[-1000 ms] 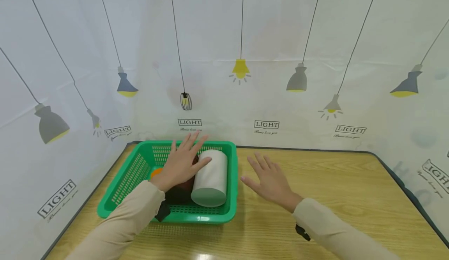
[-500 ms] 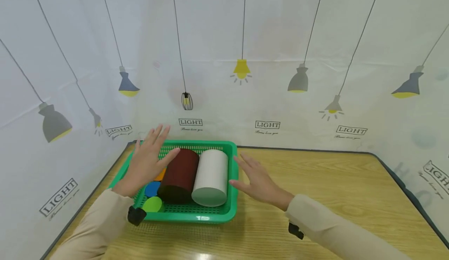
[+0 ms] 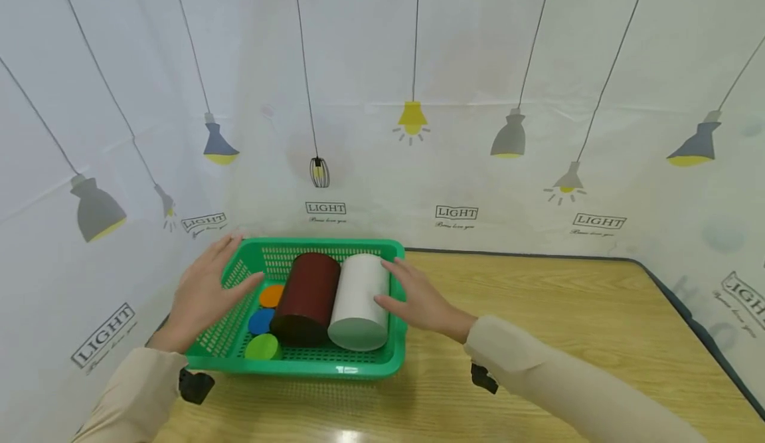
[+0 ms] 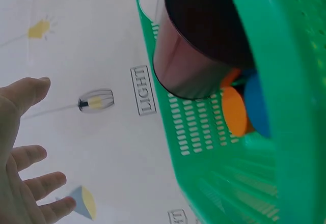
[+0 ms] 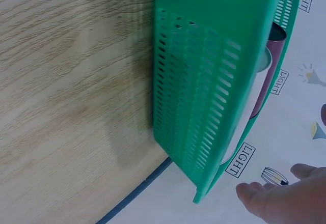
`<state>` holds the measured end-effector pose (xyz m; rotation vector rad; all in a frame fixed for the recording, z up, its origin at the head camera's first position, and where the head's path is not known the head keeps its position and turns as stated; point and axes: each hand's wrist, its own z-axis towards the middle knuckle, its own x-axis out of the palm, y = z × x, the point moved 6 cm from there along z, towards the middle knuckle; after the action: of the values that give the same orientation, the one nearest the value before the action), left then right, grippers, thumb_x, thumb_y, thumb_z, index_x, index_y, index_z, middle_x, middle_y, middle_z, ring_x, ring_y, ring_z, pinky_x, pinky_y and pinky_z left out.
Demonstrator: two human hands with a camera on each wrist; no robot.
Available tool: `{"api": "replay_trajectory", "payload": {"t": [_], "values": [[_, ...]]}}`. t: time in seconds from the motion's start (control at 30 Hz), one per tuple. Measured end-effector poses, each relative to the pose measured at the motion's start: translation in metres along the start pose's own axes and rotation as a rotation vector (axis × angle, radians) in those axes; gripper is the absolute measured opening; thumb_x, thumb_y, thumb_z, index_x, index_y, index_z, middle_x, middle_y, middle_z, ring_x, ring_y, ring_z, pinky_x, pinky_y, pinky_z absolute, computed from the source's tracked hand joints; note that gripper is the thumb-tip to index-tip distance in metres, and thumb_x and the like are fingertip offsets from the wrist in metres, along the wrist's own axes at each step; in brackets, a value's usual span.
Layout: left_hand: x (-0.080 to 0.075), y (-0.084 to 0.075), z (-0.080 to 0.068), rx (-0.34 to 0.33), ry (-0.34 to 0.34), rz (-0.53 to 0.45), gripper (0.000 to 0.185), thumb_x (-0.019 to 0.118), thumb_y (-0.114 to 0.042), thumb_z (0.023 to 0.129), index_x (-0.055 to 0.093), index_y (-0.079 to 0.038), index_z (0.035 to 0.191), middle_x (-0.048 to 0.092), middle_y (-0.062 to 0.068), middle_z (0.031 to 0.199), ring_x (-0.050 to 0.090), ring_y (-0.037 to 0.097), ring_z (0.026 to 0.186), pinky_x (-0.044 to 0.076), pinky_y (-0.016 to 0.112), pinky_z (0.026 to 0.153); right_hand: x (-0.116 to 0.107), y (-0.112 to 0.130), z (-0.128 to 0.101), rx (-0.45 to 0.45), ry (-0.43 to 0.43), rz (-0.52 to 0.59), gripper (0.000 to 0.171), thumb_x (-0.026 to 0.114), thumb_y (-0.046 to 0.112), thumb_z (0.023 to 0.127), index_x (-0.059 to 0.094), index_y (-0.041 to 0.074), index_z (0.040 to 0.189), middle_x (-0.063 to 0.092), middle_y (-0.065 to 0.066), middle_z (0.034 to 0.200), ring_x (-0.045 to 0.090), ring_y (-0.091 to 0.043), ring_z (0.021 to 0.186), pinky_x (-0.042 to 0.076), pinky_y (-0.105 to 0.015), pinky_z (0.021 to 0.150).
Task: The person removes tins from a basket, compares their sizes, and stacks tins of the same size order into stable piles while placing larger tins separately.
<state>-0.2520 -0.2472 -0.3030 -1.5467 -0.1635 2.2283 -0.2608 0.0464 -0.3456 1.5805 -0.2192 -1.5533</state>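
Note:
A green plastic basket (image 3: 311, 367) stands on the table, holding a dark red cylinder (image 3: 308, 290) and a white cylinder (image 3: 360, 297) side by side. Left of them in the basket lie small orange (image 3: 271, 295), blue (image 3: 261, 321) and lime green (image 3: 263, 348) round pieces. My left hand (image 3: 206, 290) is spread at the basket's left rim, thumb pointing inward, holding nothing. My right hand (image 3: 418, 295) reaches over the right rim, its fingertips overlapping the white cylinder in the head view. In the right wrist view the right hand (image 5: 285, 196) has extended fingers beyond the basket's rim.
The wooden table (image 3: 538, 323) extends to the right of the basket. A white wall covering (image 3: 466, 171) printed with lamps surrounds the table at the back and sides. Black wrist cameras (image 3: 196, 386) hang under both sleeves.
My left hand has moved left from over the cylinders to the left rim, uncovering the dark red cylinder and the small pieces. My right hand has moved left to the right rim.

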Motion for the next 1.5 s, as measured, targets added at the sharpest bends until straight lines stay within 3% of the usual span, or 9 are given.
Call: {"api": "replay_trajectory", "payload": {"t": [0.2,0.4,0.67,0.8,1.13,1.5], "values": [[-0.001,0.027,-0.007,-0.062,0.029,-0.013,0.077,0.056,-0.049,0.082,0.029,-0.002,0.138,0.030,0.027,0.135,0.027,0.046,0.119,0.023,0.062,0.090,0.003,0.000,0.018,0.086,0.023,0.136,0.059,0.055,0.024,0.089,0.029,0.004,0.138,0.030,-0.015,0.139,0.029,-0.030,0.126,0.031,-0.046,0.096],[0.004,0.049,-0.013,-0.146,0.111,-0.028,0.081,0.053,-0.051,0.083,0.028,0.003,0.137,0.030,0.034,0.130,0.028,0.049,0.115,0.025,0.063,0.087,0.009,-0.006,0.031,0.225,0.085,0.257,0.062,0.052,0.029,0.090,0.024,0.006,0.140,0.026,-0.013,0.141,0.031,-0.033,0.124,0.033,-0.046,0.094],[0.025,0.072,-0.012,-0.165,0.343,-0.099,0.082,0.058,-0.045,0.082,0.027,0.011,0.133,0.029,0.039,0.128,0.029,0.054,0.113,0.030,0.062,0.085,0.009,-0.012,0.049,0.318,0.101,0.355,0.064,0.051,0.033,0.090,0.022,0.008,0.141,0.023,-0.011,0.143,0.026,-0.030,0.127,0.029,-0.044,0.098],[0.031,0.083,-0.014,-0.195,0.405,-0.121,0.082,0.057,-0.044,0.083,0.024,0.012,0.134,0.028,0.041,0.127,0.029,0.055,0.111,0.033,0.062,0.083,0.011,-0.013,0.055,0.348,0.100,0.392,0.064,0.050,0.035,0.090,0.023,0.009,0.141,0.024,-0.013,0.142,0.024,-0.029,0.128,0.028,-0.045,0.098],[0.034,0.109,-0.016,-0.332,0.470,-0.227,0.081,0.048,-0.049,0.087,0.016,0.005,0.139,0.024,0.041,0.129,0.028,0.054,0.113,0.034,0.060,0.082,0.022,-0.021,0.064,0.471,0.048,0.517,0.062,0.050,0.036,0.090,0.024,0.012,0.141,0.029,-0.015,0.139,0.029,-0.030,0.125,0.028,-0.045,0.099],[0.042,0.121,-0.016,-0.350,0.453,-0.322,0.075,0.045,-0.047,0.089,0.022,0.004,0.138,0.032,0.039,0.126,0.033,0.052,0.111,0.035,0.059,0.083,0.031,-0.033,0.069,0.557,-0.110,0.672,0.060,0.053,0.032,0.088,0.028,0.011,0.139,0.025,-0.011,0.142,0.027,-0.030,0.126,0.025,-0.047,0.099]]}}
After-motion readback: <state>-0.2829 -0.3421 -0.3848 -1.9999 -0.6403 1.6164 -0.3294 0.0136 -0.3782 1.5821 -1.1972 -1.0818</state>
